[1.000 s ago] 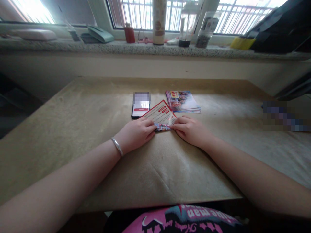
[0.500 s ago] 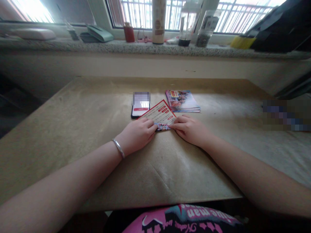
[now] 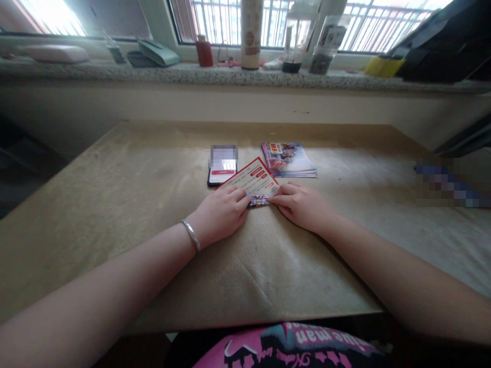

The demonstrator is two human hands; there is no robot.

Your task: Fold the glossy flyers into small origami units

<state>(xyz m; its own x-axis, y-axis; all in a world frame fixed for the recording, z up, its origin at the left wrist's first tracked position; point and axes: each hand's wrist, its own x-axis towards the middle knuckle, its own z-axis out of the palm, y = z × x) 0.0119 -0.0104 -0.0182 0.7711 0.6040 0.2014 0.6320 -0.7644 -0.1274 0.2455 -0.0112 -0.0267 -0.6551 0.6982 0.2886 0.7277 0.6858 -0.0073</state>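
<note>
A printed leaflet (image 3: 249,176) with a red border lies at an angle on the table, its near edge folded over in a narrow strip showing a colourful picture. My left hand (image 3: 224,212), with a silver bangle at the wrist, presses the left end of that fold, its fingers closed and partly hiding the paper. At the right end of the fold, my right hand (image 3: 301,204) pinches the leaflet between thumb and fingers. A stack of similar leaflets (image 3: 289,159) lies just beyond, behind my right hand. Left of it is a phone (image 3: 222,166) with a lit screen, beside the leaflet's left edge.
The table (image 3: 115,220) has a tan, slightly creased cover. Behind it, a granite windowsill (image 3: 215,75) carries a red bottle (image 3: 204,51), a tall pale bottle (image 3: 251,36), clear containers and a green case (image 3: 159,52). A blurred-out object (image 3: 452,184) sits at the far right.
My left hand has shifted very slightly to the right along the fold. The right hand, leaflet, stack and phone stay essentially where they were.
</note>
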